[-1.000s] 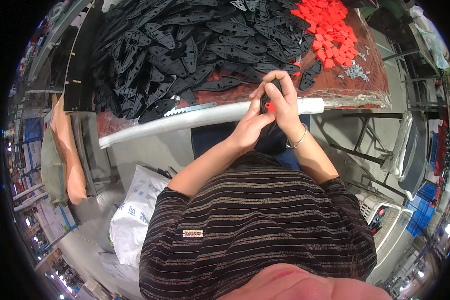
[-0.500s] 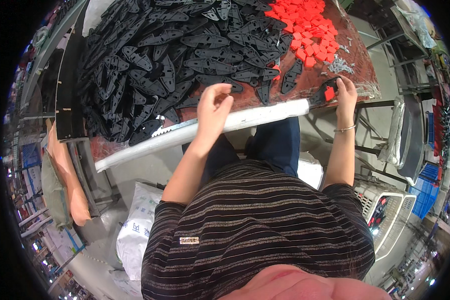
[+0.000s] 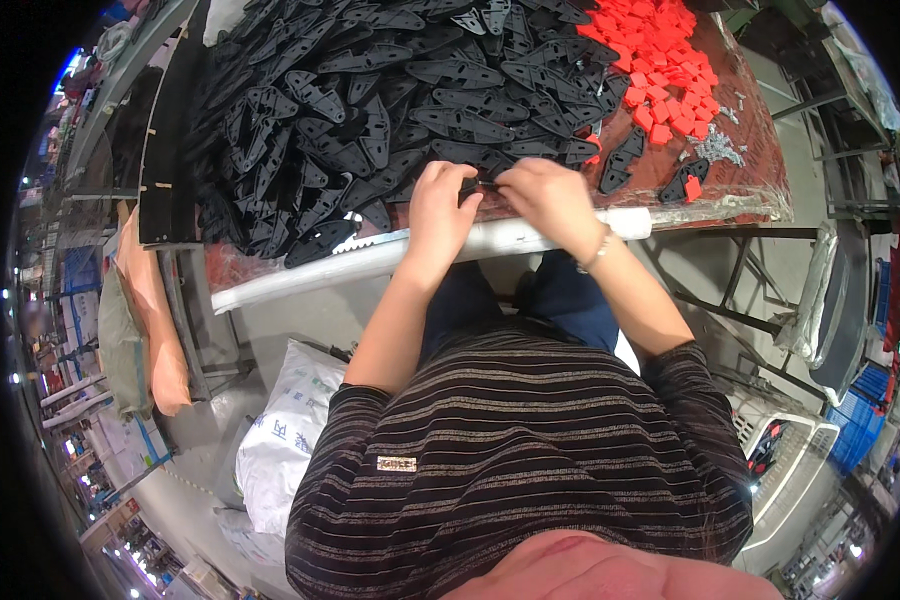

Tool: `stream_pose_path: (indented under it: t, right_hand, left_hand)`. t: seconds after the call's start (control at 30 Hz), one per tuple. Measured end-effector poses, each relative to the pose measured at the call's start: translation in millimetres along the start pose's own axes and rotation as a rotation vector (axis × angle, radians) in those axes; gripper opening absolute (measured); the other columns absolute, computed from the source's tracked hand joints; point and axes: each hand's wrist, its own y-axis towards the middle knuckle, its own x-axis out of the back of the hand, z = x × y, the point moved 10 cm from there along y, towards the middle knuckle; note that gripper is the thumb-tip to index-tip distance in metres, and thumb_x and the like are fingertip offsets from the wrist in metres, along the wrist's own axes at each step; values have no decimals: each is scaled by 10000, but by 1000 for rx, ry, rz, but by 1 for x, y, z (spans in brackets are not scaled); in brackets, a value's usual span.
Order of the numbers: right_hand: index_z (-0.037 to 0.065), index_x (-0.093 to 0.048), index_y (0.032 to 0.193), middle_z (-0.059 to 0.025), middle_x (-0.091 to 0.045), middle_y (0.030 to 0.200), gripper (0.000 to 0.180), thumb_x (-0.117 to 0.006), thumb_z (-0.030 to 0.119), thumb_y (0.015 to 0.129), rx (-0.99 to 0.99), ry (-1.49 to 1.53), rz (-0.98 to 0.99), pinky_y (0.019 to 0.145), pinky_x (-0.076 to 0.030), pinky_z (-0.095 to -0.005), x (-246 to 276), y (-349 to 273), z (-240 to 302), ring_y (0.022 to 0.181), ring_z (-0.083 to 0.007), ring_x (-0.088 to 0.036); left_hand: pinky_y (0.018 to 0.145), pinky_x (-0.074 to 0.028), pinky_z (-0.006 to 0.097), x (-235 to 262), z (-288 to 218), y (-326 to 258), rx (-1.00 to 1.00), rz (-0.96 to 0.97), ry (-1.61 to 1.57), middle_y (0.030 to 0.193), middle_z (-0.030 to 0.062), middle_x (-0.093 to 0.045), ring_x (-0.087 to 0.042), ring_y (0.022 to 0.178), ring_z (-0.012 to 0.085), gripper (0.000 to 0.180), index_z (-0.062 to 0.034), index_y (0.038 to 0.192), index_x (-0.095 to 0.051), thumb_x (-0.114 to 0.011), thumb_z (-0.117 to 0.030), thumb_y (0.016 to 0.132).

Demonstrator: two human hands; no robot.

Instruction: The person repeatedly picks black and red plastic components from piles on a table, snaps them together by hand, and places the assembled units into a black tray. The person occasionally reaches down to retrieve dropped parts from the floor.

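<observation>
My left hand (image 3: 440,212) is curled at the table's front edge, its fingers round a black plastic part (image 3: 482,184) that is mostly hidden. Right beside it, my right hand (image 3: 550,205) pinches at the same spot; what its fingertips hold is too small to make out. Beyond both hands spreads a big pile of flat, leaf-shaped black plastic parts (image 3: 370,130). One black part with a red block (image 3: 693,188) on it lies apart, near the right front edge. Small red blocks (image 3: 660,70) are heaped at the far right, with grey screws (image 3: 715,148) scattered in front of them.
A white padded roll (image 3: 350,262) runs along the front edge of the reddish table (image 3: 755,165). Below on the left stands a white sack (image 3: 288,430). To my lower right is a white plastic basket (image 3: 795,470), with blue crates (image 3: 858,425) farther out.
My right hand has let go of the black part with the red block at the right edge and moved left to meet my left hand. The left hand's fingers have closed.
</observation>
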Motion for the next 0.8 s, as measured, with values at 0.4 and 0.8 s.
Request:
stream_pose_path:
  t: [0.4,0.8]
  right_hand:
    - [57,-582,773,-80,-549,743,67,-614,100,732,-145,-165,207,651,-490,-367,-38,8,-10,739,-272,-585]
    - [-19,-561,1055,-90,-635,893,169,-543,39,897,-809,1305,-69,655,-531,-251,-42,-39,-43,774,-150,-632]
  left_hand:
    - [830,-445,361,33,3,0,-20,82,248,1008,69,-595,-532,939,292,417,-57,1006,-614,-749,-110,616]
    - [742,-479,286,52,23,5,146,-112,-234,877,110,-668,-615,803,213,246,-31,1042,-628,-635,-104,807]
